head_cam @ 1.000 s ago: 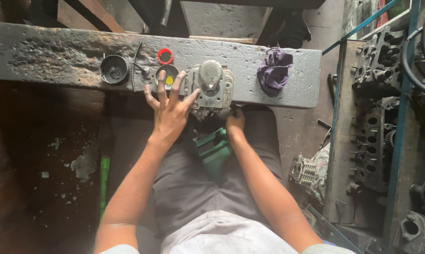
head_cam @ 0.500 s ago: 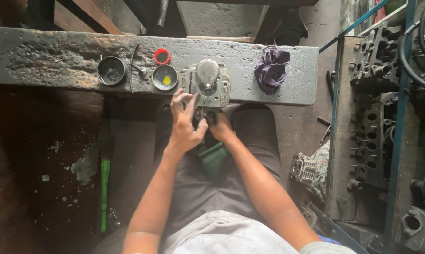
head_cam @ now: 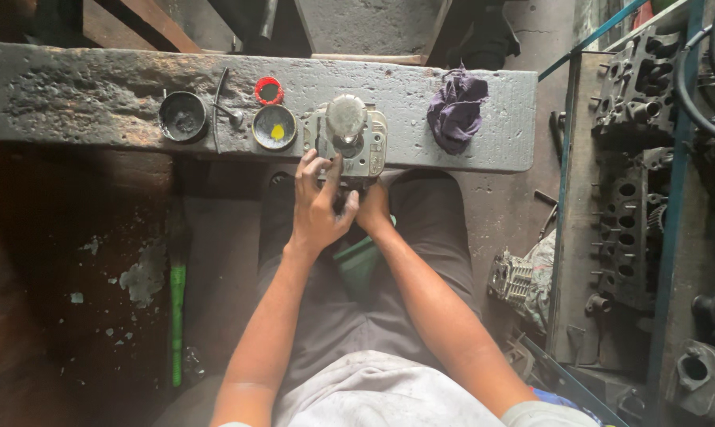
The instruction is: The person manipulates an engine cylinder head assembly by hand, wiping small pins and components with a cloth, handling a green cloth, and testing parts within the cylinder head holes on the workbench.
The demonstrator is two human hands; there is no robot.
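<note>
Both hands (head_cam: 338, 207) grip a greasy, boxy metal casting (head_cam: 349, 141).

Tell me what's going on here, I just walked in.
A person sits at a worn grey bench and works with both hands on a grey metal machine part at its near edge. The left hand grips the part's lower end from the front; the right hand is tucked beneath it, mostly hidden. Beside the part lie a small round tin with a yellow dab, a red ring, a dark round cup and a purple rag.
</note>
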